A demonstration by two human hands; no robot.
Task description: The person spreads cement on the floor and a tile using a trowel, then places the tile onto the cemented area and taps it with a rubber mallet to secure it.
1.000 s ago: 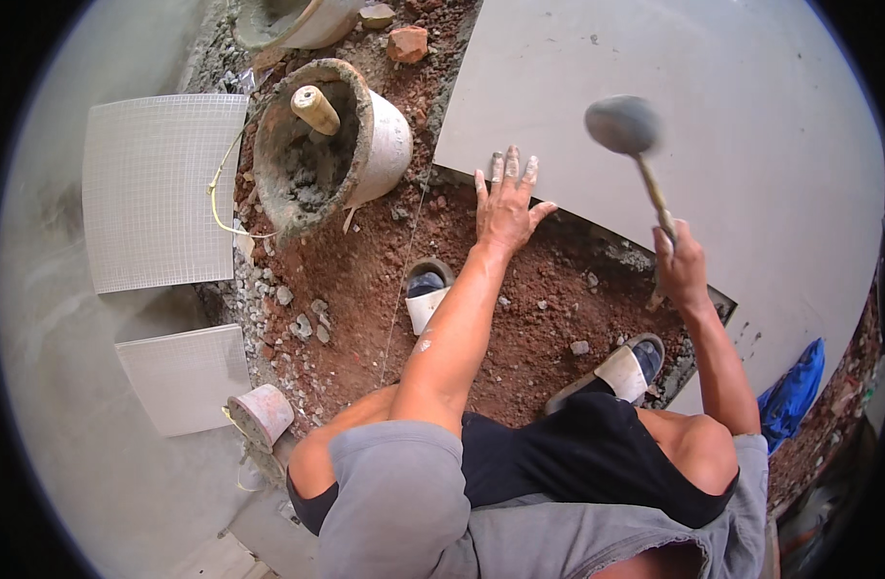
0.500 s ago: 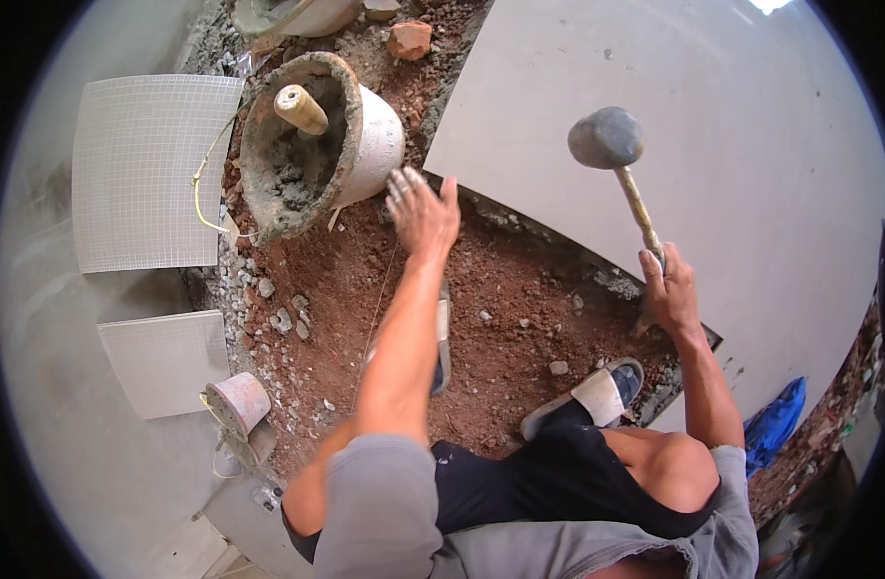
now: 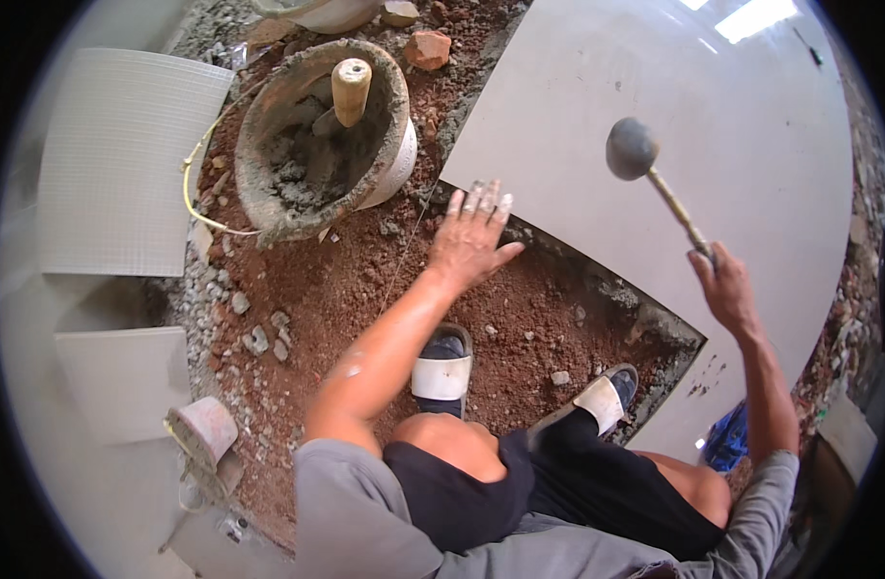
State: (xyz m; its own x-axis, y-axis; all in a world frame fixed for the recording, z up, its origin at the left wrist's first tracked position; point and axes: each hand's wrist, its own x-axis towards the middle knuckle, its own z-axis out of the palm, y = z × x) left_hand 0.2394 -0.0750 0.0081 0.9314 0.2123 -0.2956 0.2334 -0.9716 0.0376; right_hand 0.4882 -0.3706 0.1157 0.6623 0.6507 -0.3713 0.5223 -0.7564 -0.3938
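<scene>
My right hand (image 3: pixel 727 287) is wrapped round the wooden handle of a rubber mallet (image 3: pixel 633 149), whose dark grey head is above a large pale tile (image 3: pixel 568 106). My left hand (image 3: pixel 473 236) has its fingers spread, with whitish residue on the fingertips. It is at the near left edge of the tile, close to the corner; whether the fingertips touch the tile I cannot tell. Beyond my left hand stands a mortar-caked bucket (image 3: pixel 396 166) holding grey mortar (image 3: pixel 303 169). A tool with a wooden handle (image 3: pixel 351 92) sticks up out of it; its lower part is mostly hidden.
Reddish soil (image 3: pixel 336 289) with loose rubble lies round my sandalled feet. Two stacks of tiles (image 3: pixel 124 164) are at the left, with a small bucket (image 3: pixel 206 429) below them. A brick chunk (image 3: pixel 427 49) lies beyond the big bucket. Blue plastic (image 3: pixel 725 439) is beside my right knee.
My left hand has moved right from beside the bucket to the tile's edge, its fingers now spread. The mallet has shifted right in my right hand. The view has moved too.
</scene>
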